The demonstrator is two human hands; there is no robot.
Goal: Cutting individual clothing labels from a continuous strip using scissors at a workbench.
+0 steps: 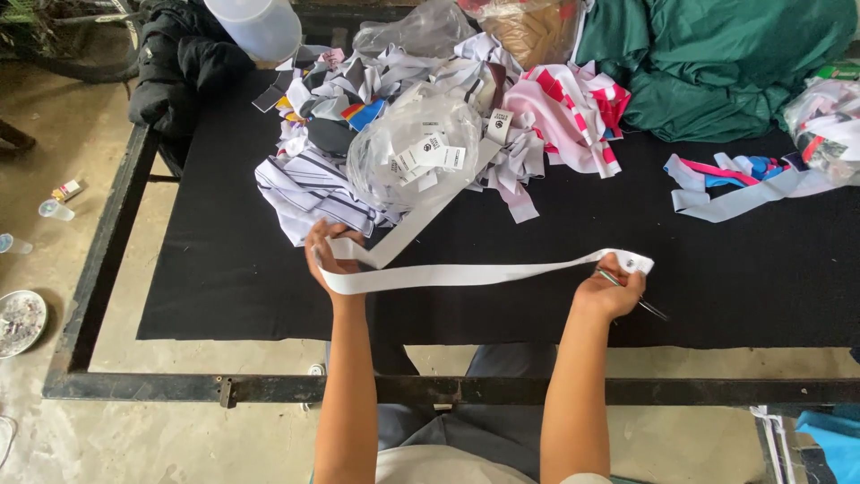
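Forearms rise from the bottom centre of the frame, bare, over a lap in grey cloth. The two hands are well apart, and a long white fabric strip [466, 272] is stretched between them just above the near part of a black cloth-covered table [224, 278]. The left hand [333, 255], at centre left, is closed on the strip where it folds back on itself; from that fold a second length runs up and to the right toward the heap of scraps. The right hand [614, 285], at centre right, pinches the other end of the strip, where a small label sits, and also grips thin metal snips [647, 307] whose tip pokes out to the lower right.

A black metal frame [179, 388] runs along the table's near and left edges, over a concrete floor with a small dish at the lower left.

Further up, at the centre, lies a heap of white and striped fabric scraps [313, 184], with a clear plastic bag of small white labels [421, 152] on it. To its right sits a pink-and-white striped piece [573, 112], and at the right edge a bundle of white and blue strips [743, 184]. Along the top lie green cloth [717, 54], a black jacket [184, 63] at upper left and a translucent plastic container [255, 27].
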